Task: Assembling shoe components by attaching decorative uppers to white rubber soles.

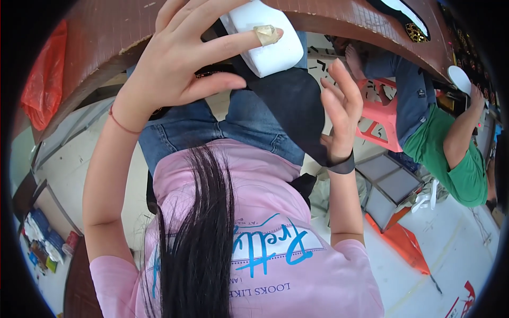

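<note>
My left hand [183,63] is spread over a white block [278,45] with rounded corners, at the table edge. Its index finger, wrapped in yellowish tape [267,35], lies across the block's face, while the thumb points right below it. From under the block a wide black strip of material [291,103] runs down to the right, over my lap. Beside its lower end is my right hand [342,108], fingers apart and slightly bent. A black band [340,165] circles the right wrist; whether it joins the strip I cannot tell.
A brown table [350,26] curves across the top, with a red plastic bag [45,79] at its left. To the right, a person in green [448,153] sits near a pink stool [379,114]. An orange cloth [403,246] and a grey-panelled frame [387,177] lie on the floor.
</note>
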Motion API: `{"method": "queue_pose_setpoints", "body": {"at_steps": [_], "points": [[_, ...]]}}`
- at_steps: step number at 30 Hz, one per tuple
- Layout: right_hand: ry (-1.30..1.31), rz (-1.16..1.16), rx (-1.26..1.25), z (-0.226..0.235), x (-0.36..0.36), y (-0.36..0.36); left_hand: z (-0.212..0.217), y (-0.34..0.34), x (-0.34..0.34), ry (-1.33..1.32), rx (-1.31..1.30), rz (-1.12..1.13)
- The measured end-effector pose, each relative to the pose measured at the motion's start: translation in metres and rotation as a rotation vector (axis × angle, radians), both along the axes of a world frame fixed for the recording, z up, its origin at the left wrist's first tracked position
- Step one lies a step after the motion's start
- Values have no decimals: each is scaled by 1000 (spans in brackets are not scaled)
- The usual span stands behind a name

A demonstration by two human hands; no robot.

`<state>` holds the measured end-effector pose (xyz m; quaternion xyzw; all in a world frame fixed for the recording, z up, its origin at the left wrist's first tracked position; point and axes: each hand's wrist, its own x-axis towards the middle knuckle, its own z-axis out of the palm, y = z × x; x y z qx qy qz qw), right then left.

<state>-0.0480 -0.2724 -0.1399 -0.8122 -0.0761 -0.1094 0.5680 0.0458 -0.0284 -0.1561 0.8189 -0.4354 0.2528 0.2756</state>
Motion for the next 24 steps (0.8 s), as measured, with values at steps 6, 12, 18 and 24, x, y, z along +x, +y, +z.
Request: {"method": "queue_pose_setpoints", "body": {"at_steps": [6, 12, 18, 24], "points": [[-235, 120, -329, 11, -11, -6, -12, 4, -1, -14, 78, -2], [-355, 319, -679, 43, -18, -8, -9, 1, -8, 16, -7, -37], [-354, 415, -749, 68, -2, 10, -3, -2, -19, 154, -86, -48], [-376, 514, -850, 81, 4, 27, -11, 0, -24, 198, -185, -44]]}}
